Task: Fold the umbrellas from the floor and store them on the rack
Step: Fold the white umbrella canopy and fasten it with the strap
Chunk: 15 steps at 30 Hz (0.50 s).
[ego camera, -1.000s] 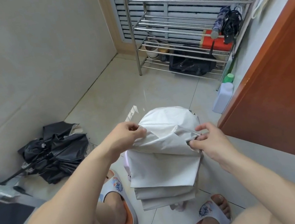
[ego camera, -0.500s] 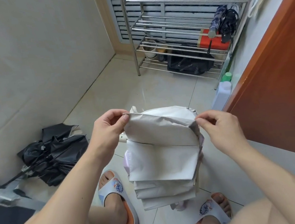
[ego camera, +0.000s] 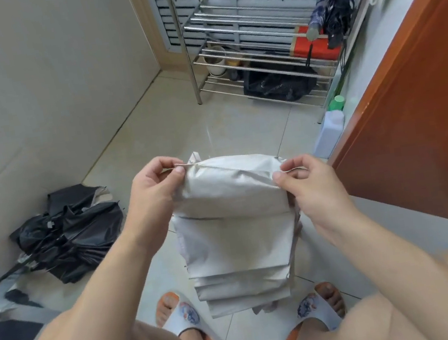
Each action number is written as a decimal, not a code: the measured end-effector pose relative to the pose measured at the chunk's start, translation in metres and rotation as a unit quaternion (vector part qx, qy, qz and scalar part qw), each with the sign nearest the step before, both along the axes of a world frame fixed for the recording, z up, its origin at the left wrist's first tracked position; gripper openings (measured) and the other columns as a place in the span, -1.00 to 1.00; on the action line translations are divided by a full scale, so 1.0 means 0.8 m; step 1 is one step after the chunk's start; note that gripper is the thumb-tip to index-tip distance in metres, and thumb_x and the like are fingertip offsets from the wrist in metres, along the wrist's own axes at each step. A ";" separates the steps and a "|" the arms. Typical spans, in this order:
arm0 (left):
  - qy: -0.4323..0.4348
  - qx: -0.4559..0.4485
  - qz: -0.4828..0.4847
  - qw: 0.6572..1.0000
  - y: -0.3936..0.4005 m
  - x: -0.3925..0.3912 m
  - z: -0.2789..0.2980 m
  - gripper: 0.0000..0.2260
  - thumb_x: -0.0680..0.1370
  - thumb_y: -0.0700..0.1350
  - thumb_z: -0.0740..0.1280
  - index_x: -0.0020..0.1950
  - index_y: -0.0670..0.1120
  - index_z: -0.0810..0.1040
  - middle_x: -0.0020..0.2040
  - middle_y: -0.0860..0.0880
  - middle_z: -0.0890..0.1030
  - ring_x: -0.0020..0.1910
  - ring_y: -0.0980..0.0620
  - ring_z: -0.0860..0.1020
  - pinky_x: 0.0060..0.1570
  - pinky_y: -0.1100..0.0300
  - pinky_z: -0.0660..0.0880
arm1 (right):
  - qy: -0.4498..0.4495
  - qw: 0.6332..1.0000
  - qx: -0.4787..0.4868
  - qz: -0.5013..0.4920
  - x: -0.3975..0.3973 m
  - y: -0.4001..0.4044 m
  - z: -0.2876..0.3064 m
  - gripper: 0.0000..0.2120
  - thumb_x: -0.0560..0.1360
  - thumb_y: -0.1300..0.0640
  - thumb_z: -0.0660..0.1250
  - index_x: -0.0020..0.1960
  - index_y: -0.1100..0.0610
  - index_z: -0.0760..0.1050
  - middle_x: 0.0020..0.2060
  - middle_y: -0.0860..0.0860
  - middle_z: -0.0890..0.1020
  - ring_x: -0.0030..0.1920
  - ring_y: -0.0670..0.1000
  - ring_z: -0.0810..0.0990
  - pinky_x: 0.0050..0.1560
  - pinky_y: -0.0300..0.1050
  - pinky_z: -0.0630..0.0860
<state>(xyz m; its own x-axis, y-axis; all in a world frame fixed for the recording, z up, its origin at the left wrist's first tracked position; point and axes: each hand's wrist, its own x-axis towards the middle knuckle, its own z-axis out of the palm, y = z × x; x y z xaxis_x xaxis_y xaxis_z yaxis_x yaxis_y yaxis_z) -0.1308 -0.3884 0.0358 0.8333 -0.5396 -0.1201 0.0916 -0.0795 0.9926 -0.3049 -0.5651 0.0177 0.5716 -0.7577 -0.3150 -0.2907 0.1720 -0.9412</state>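
Pinched at the top corners: white umbrella [ego camera: 236, 225], left hand [ego camera: 156, 190] on one corner, right hand [ego camera: 309, 183] on the other, folded panels hanging below the grip above the sandals [ego camera: 193, 327]. Left of the grip, on the floor: black umbrella [ego camera: 68, 235], crumpled. Beyond the grip: rack [ego camera: 255, 35], with two folded umbrellas [ego camera: 330, 13] on a shelf.
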 end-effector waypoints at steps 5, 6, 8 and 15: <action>-0.050 0.003 0.028 0.998 0.009 0.002 0.002 -0.85 0.65 -0.24 0.32 -0.05 -0.04 0.61 -0.19 0.05 0.63 -0.21 0.11 0.52 -0.18 0.28 0.43 | 0.019 0.999 -0.013 -0.026 -0.001 -0.014 0.000 -0.91 0.52 0.13 0.49 -0.06 0.10 0.59 -0.30 0.03 0.50 -0.27 -0.02 0.44 -0.13 -0.04 0.42; -0.049 0.002 0.028 0.998 0.009 0.003 0.002 -0.85 0.65 -0.23 0.33 -0.05 -0.03 0.62 -0.17 0.04 0.63 -0.18 0.07 0.52 -0.15 0.24 0.44 | 0.019 0.999 -0.013 -0.037 -0.002 -0.015 0.001 -0.92 0.55 0.11 0.46 -0.06 0.12 0.60 -0.33 0.01 0.50 -0.29 -0.02 0.43 -0.12 -0.01 0.44; -0.039 -0.004 0.016 0.999 0.009 0.002 0.000 -0.84 0.65 -0.23 0.32 -0.05 -0.03 0.62 -0.16 0.02 0.64 -0.15 0.04 0.53 -0.14 0.23 0.46 | 0.010 0.998 0.010 -0.064 -0.005 -0.017 0.000 -0.79 0.61 0.04 0.37 -0.04 0.19 0.59 -0.40 -0.02 0.50 -0.30 0.01 0.46 -0.07 0.06 0.53; -0.024 -0.025 0.006 0.999 0.007 -0.001 -0.003 -0.80 0.65 -0.23 0.33 -0.09 0.02 0.64 -0.13 -0.04 0.61 -0.09 -0.04 0.50 -0.03 0.02 0.41 | 0.050 0.996 -0.043 0.053 -0.024 0.000 -0.003 -0.73 0.52 -0.06 0.44 0.20 -0.07 0.55 -0.09 -0.04 0.71 -0.03 -0.03 0.67 0.12 -0.01 0.57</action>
